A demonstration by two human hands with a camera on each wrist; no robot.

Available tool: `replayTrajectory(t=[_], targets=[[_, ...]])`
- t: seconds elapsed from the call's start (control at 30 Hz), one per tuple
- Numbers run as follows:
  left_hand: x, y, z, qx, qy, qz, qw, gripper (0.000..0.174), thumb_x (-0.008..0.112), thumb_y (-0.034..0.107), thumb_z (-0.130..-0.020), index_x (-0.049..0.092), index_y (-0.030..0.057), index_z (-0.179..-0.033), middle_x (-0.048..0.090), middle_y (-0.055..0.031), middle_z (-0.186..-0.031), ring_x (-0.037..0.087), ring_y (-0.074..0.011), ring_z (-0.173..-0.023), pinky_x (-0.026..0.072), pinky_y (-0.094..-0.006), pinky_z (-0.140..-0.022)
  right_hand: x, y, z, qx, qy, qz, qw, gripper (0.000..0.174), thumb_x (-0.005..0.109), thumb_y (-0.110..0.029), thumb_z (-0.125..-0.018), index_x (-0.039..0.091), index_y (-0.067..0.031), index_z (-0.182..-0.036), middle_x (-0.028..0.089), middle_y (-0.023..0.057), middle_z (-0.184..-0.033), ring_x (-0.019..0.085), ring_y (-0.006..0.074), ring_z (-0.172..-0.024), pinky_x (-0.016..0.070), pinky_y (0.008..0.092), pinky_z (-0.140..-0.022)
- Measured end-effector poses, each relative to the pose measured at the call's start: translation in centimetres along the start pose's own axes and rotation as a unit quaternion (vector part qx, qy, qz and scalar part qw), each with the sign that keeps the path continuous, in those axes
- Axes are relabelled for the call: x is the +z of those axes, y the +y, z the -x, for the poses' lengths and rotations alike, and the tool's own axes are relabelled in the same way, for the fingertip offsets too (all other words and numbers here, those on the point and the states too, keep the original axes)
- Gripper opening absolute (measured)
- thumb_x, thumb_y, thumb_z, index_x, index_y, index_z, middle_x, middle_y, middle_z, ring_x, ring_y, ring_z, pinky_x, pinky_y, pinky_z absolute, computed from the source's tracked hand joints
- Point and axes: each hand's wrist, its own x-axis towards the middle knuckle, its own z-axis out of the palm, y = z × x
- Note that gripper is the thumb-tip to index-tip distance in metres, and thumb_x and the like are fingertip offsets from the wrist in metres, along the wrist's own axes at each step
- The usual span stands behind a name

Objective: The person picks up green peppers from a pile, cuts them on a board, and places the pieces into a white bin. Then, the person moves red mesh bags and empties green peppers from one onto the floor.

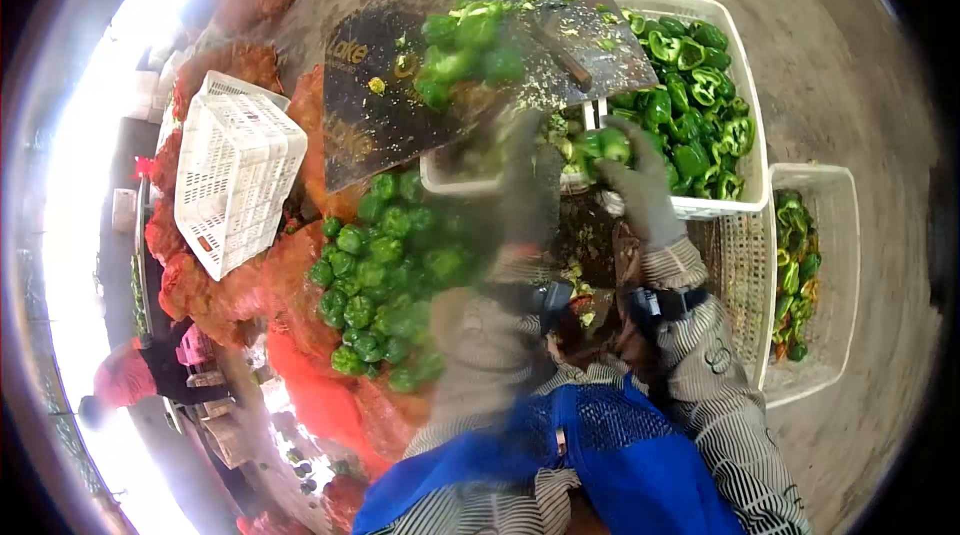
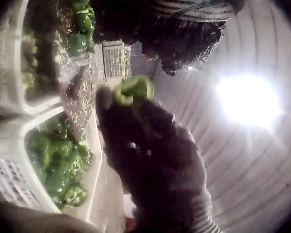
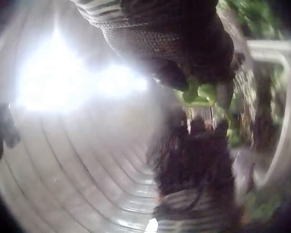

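Observation:
My gloved right hand [image 1: 645,190] grips a cut green bell pepper [image 1: 603,145] at its fingertips, beside the near rim of a white crate [image 1: 745,120] full of cut green peppers. In the left wrist view the pepper [image 2: 134,90] shows a hollow, pale inside. My left hand [image 1: 528,180] is motion-blurred, reaching forward over the rim of another white crate [image 1: 455,185] by the board's near edge. In the right wrist view the left hand [image 3: 196,153] has its fingers extended, with nothing seen in them. A brown-handled knife [image 1: 562,55] lies on the dark board [image 1: 350,120].
Green peppers [image 1: 470,50] and yellowish scraps lie on the board. Whole green peppers [image 1: 380,265] are heaped to the left among red mesh sacks [image 1: 320,385]. Left stands a tilted white crate [image 1: 240,170]; a scrap crate [image 1: 835,265] is at right. A person [image 1: 140,375] is farther left.

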Motion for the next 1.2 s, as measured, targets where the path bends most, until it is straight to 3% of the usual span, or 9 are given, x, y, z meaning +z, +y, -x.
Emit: replayTrajectory(t=[0.17,0.23,0.3,0.33,0.47,0.73,0.83,0.97,1.2], targets=[[1.3,-15.3,-9.0,0.036,-0.009,-0.063,0.997,0.038,0.047,0.022,-0.101,0.048,0.0124,-0.138,0.052,-0.0117,-0.139,0.048,-0.026,-0.13,0.0319,-0.0526,-0.111,-8.3,4.2,-5.2,-0.113,-0.035,0.402,0.908,0.07,0.067,-0.006,-0.082,0.039,-0.0107,-0.146,0.043,0.0191,-0.146,0.044,0.0373,-0.133,0.036,0.0415,-0.112],[1.1,-15.4,-13.3,-0.154,-0.17,-0.322,0.919,0.044,0.058,0.005,-0.094,0.05,0.0106,-0.136,0.053,-0.0143,-0.135,0.058,-0.0227,-0.118,0.0477,-0.0318,-0.102,-11.0,14.5,-7.4,-0.119,-0.191,0.622,0.75,0.069,0.06,-0.03,-0.092,0.029,-0.0142,-0.151,0.032,0.0202,-0.153,0.036,0.0394,-0.138,0.0344,0.046,-0.114],[2.9,-11.9,-14.1,-0.059,-0.021,-0.333,0.941,0.039,0.059,0.013,-0.095,0.053,0.0098,-0.133,0.055,-0.015,-0.133,0.054,-0.0229,-0.123,0.0478,-0.0331,-0.102,-11.8,17.7,-6.9,-0.042,-0.245,0.542,0.803,0.069,0.06,-0.026,-0.093,0.026,-0.0153,-0.153,0.03,0.02,-0.154,0.034,0.0385,-0.14,0.0308,0.0467,-0.116],[5.1,-20.5,-16.7,-0.007,0.019,0.075,0.997,0.039,0.064,0.019,-0.086,0.062,0.0061,-0.122,0.059,-0.0187,-0.119,0.054,-0.0325,-0.117,0.0465,-0.043,-0.098,-11.5,17.0,-7.2,0.022,-0.282,0.585,0.76,0.068,0.062,-0.021,-0.092,0.03,-0.0147,-0.151,0.029,0.0196,-0.155,0.033,0.0378,-0.14,0.0318,0.0468,-0.115],[7.7,-21.9,-19.5,-0.098,-0.064,-0.413,0.903,0.063,0.066,0.041,-0.082,0.046,0.0213,-0.139,0.039,-0.0137,-0.143,0.038,-0.0422,-0.13,0.0371,-0.0561,-0.103,-12.2,19.6,-7.3,-0.151,-0.205,0.617,0.744,0.049,0.06,-0.015,-0.089,0.051,-0.004,-0.136,0.042,0.0146,-0.149,0.037,0.0318,-0.139,0.0328,0.0412,-0.114],[4.2,-21.8,-16.8,-0.166,-0.073,-0.26,0.949,0.062,0.065,0.031,-0.084,0.045,0.0073,-0.137,0.047,-0.0197,-0.135,0.039,-0.0321,-0.136,0.0393,-0.0433,-0.107,-11.0,14.1,-11.0,-0.009,-0.315,0.635,0.705,0.048,0.069,-0.01,-0.077,0.061,-0.0047,-0.124,0.058,0.0153,-0.132,0.049,0.0354,-0.128,0.0431,0.0431,-0.105],[-1.6,-16.8,-13.1,-0.176,-0.053,0.132,0.974,0.058,0.068,0.016,-0.08,0.046,0.0098,-0.134,0.047,-0.0182,-0.132,0.046,-0.0284,-0.124,0.0448,-0.0402,-0.099,-6.9,6.1,-11.6,-0.044,-0.218,0.327,0.918,0.045,0.066,-0.018,-0.088,0.058,0.0002,-0.128,0.064,0.0195,-0.121,0.061,0.0297,-0.114,0.0473,0.0366,-0.098],[-6.2,-7.6,-8.4,0.096,-0.151,-0.277,0.944,0.057,0.068,0.024,-0.083,0.046,0.0102,-0.134,0.046,-0.0135,-0.137,0.047,-0.028,-0.125,0.0487,-0.0396,-0.094,1.3,-6.0,-9.1,-0.095,-0.205,0.148,0.963,0.046,0.064,-0.013,-0.085,0.059,0.0,-0.129,0.067,0.0103,-0.112,0.061,0.0121,-0.093,0.0506,0.0265,-0.082],[-6.1,-5.8,-5.1,-0.075,-0.024,0.548,0.833,0.061,0.038,0.048,-0.102,0.036,0.0034,-0.145,0.049,-0.0139,-0.141,0.051,-0.0269,-0.126,0.0435,-0.039,-0.106,10.7,-4.3,-4.9,-0.16,-0.245,0.052,0.955,0.046,0.067,-0.015,-0.083,0.059,-0.0041,-0.127,0.062,0.0195,-0.125,0.06,0.0336,-0.113,0.047,0.041,-0.099]])
